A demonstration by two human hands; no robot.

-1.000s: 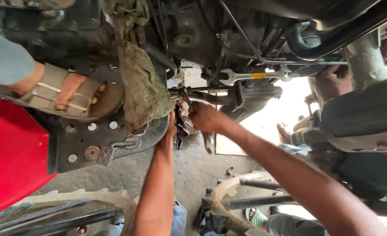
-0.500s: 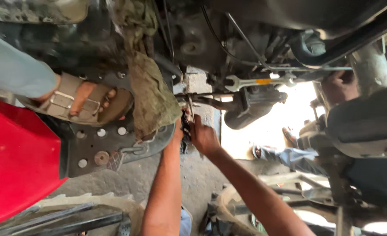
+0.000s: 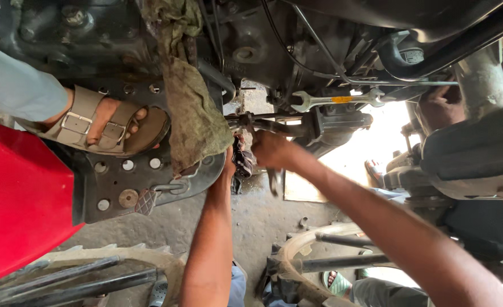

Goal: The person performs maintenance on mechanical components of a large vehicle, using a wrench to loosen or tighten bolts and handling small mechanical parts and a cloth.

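Note:
I look up at the underside of a tractor. My right hand (image 3: 271, 150) is closed around a metal spanner (image 3: 275, 182), whose end sticks out below my fist, just under a dark steering rod (image 3: 274, 124). My left hand (image 3: 229, 158) reaches up beside it to a dark greasy part (image 3: 243, 162). Its fingers are mostly hidden behind that part and the edge of the footplate (image 3: 121, 190). A second, open-ended spanner (image 3: 337, 100) with a yellow band rests on the machine above the rod.
Another person's sandalled foot (image 3: 104, 122) stands on the perforated footplate, next to a hanging green rag (image 3: 197, 116). A red fender (image 3: 13, 204) fills the left. A tyre (image 3: 92, 267) and a wheel rim (image 3: 314, 261) lie below. Someone's feet (image 3: 373, 170) stand at the right.
My view has shifted slightly. My right hand has risen a little toward the rod, while my left hand stays at the same joint. The sandalled foot has shifted on the footplate.

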